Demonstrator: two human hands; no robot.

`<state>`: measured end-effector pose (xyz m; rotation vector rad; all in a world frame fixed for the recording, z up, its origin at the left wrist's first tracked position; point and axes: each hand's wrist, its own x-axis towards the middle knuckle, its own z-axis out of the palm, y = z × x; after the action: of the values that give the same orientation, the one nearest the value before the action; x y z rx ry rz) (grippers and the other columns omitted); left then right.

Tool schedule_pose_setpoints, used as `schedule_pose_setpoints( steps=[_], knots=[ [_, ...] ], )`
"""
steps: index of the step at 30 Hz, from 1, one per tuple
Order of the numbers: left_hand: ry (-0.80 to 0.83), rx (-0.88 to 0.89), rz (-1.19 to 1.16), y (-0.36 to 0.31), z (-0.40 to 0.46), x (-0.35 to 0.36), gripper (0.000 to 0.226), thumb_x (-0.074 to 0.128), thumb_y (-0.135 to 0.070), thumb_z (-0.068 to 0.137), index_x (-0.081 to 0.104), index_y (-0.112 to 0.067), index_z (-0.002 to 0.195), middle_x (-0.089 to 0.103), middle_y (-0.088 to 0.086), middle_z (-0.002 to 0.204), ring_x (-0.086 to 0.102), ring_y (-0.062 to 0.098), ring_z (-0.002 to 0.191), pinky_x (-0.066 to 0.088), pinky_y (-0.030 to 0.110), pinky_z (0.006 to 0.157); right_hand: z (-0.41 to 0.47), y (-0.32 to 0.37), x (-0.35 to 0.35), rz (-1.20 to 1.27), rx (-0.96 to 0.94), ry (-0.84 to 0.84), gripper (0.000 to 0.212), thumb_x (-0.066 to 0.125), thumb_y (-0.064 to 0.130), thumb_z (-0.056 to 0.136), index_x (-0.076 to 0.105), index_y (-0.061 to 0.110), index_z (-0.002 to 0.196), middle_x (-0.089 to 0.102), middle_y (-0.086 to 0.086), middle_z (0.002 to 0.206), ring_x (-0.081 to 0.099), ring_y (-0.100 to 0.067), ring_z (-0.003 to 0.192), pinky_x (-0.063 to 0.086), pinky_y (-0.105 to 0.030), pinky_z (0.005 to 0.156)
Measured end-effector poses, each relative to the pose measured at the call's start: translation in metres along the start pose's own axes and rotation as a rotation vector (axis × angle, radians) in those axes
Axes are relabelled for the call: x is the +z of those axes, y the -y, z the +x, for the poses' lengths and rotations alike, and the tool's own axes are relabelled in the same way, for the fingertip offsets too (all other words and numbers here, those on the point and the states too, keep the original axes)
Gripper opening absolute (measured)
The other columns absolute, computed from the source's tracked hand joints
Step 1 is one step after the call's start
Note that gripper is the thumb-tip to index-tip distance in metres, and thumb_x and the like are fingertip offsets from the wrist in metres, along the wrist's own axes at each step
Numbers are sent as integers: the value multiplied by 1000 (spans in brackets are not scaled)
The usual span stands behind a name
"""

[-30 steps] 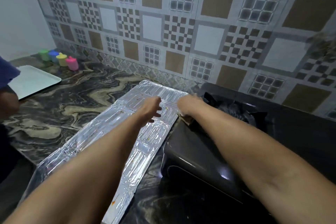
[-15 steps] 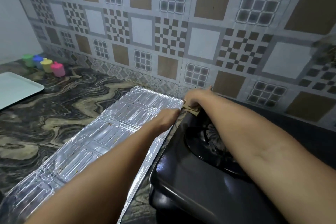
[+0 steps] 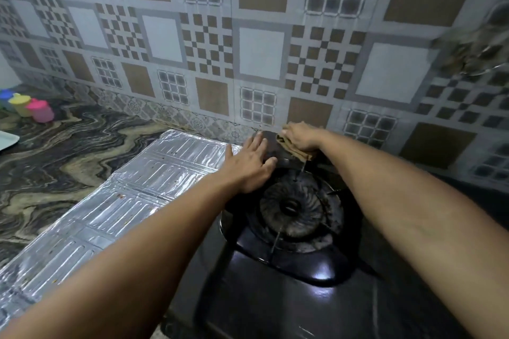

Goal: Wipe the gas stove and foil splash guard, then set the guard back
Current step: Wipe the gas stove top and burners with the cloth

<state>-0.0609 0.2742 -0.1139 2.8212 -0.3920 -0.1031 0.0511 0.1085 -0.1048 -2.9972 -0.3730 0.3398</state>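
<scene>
No text, label, brand, number or sign can be read anywhere; the wall tiles (image 3: 259, 52) carry only geometric patterns.

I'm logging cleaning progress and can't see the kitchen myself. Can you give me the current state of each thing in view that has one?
Foil splash guard: lying flat on the counter, food specks showing.
Gas stove: burner unlit, grimy.
Cloth: bunched, pressed on the stove's back corner.
Right hand: holds the cloth.
Left hand: fingers straight, resting on the stove's left edge.
Coloured containers: lids on, upright.
</scene>
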Motion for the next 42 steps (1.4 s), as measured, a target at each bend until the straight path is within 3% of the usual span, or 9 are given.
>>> schedule_pose_setpoints(
  steps=[2, 4, 7, 10, 14, 26, 30, 36, 42],
  knots=[
    [14, 2, 81, -7, 7, 1, 66, 23, -46, 101, 6, -13, 155, -8, 1, 163, -10, 13, 149, -9, 55, 117, -15, -31, 0, -8, 7, -2, 51, 21, 39, 105, 31, 14, 149, 22, -11, 159, 19, -35, 146, 15, -48, 119],
    [3, -8, 168, -15, 13, 3, 67, 19, -48, 100, 7, -11, 155, -7, 2, 163, -12, 15, 149, -12, 56, 116, -35, -65, 1, 11, 20, -4, 50, 22, 36, 105, 33, 11, 147, 27, -13, 157, 25, -33, 143, 19, -40, 116],
    [-55, -21, 294, -33, 18, 6, 69, 14, -50, 99, 8, -10, 154, -2, 4, 163, -10, 20, 149, -14, 58, 115, -72, -112, 8, 50, 106, -57, 42, 25, 40, 103, 45, 16, 132, 42, -14, 145, 39, -34, 133, 29, -51, 111],
    [-68, -13, 248, -61, 21, 7, 69, 16, -50, 98, 12, -10, 154, 3, 5, 163, -5, 21, 150, -8, 58, 116, -109, -140, 17, 24, 116, -75, 43, 26, 37, 103, 42, 17, 138, 31, -9, 154, 26, -32, 143, 22, -53, 114],
    [-5, 98, 162, -101, 17, 15, 66, 20, -48, 100, 13, -10, 154, 1, 4, 163, -5, 20, 150, -6, 57, 117, -150, -129, 29, 6, 82, -87, 52, 24, 37, 105, 18, 18, 153, 3, -5, 163, 2, -25, 149, 5, -45, 119],
    [94, 87, 125, -131, -1, 38, 58, 18, -37, 99, 33, -6, 145, 11, 8, 161, 0, 28, 149, -2, 63, 113, -294, -53, 78, -31, -156, -153, 65, 35, 35, 102, 7, 5, 153, 8, -9, 162, 6, -18, 149, 1, -33, 121],
    [85, 67, 108, -137, -11, 38, 59, 17, -39, 99, 31, -8, 147, 7, 8, 162, -3, 29, 150, -4, 63, 114, -294, -61, 77, 9, -128, -167, 56, 33, 33, 102, 19, 8, 150, 14, -6, 161, 11, -15, 149, 1, -37, 121],
    [54, 60, 67, -144, -27, 46, 63, 19, -42, 98, 26, -7, 149, 11, 7, 162, 1, 24, 150, -5, 63, 114, -247, -96, 64, -25, 230, -254, 46, 28, 39, 102, 39, 23, 143, 25, -8, 157, 13, -23, 148, 1, -48, 119],
    [-17, 70, 155, -145, -29, 45, 61, 18, -42, 96, 35, -11, 146, 14, 9, 161, 2, 29, 150, -3, 62, 115, -322, -29, 88, -21, -103, -274, 70, 16, 53, 92, 32, 13, 148, 28, -7, 157, 18, -19, 147, 8, -39, 119]
  ],
)
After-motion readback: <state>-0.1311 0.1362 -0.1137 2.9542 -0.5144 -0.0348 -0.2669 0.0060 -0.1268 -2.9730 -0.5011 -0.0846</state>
